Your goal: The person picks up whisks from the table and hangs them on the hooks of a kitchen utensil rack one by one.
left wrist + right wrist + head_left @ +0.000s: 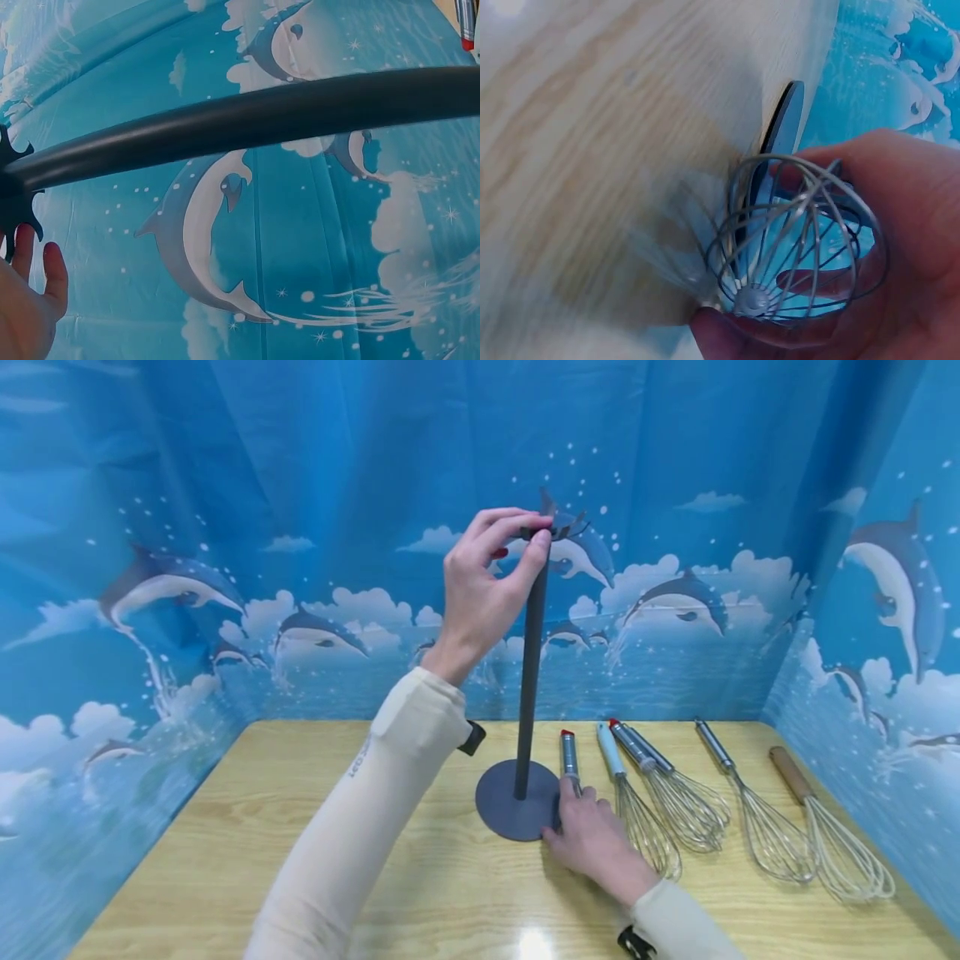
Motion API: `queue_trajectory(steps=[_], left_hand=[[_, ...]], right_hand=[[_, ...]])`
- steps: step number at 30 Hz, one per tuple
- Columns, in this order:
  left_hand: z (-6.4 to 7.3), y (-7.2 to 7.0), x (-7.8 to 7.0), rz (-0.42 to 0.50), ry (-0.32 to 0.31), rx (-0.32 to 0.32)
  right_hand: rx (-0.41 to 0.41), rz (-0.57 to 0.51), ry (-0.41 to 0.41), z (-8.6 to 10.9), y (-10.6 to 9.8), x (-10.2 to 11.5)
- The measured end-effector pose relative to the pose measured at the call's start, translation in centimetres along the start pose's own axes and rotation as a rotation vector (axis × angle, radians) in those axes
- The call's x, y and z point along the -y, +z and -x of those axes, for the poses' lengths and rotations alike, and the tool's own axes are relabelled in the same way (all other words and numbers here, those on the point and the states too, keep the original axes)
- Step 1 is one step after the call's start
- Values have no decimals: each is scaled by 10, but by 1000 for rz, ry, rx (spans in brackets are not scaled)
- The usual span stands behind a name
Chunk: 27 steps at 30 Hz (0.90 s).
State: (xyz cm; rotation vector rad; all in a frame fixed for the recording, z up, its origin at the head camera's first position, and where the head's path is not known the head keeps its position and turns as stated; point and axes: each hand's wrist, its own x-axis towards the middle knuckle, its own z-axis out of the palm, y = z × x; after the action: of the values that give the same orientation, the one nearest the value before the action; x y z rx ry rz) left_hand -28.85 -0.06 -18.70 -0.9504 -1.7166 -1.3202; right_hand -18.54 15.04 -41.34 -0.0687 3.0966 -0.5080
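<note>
Metal whisk (808,199) prob. in R hand (594,837)

R hand (911,232) w/ fingers curled round wire whisk (807,198), hub (751,300) nr lower fingertips, dark flat disc (786,127) just past grip, wood tabletop (592,150) L of grip, blue printed sheet (877,82) in bkgd above it

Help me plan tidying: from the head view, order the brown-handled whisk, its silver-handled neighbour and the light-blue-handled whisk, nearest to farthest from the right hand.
1. Light-blue-handled whisk, beside the right hand.
2. Silver-handled whisk, farther right.
3. Brown-handled whisk, rightmost.
</note>
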Motion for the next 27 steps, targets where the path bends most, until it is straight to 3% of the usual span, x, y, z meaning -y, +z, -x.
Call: queue_trajectory(steps=[6, 12, 17, 27], left_hand=[[-3, 2, 4, -2, 24, -26], [-5, 6, 8, -9, 45, -38], [-5, 9, 10, -5, 58, -56], [-4, 13, 12, -4, 61, -60]], right_hand=[[19, -114, 68, -12, -1, -9], [-6, -308, 119, -15, -7, -16], [-136, -403, 92, -12, -16, -21], [-488, -530, -46, 4, -38, -27]])
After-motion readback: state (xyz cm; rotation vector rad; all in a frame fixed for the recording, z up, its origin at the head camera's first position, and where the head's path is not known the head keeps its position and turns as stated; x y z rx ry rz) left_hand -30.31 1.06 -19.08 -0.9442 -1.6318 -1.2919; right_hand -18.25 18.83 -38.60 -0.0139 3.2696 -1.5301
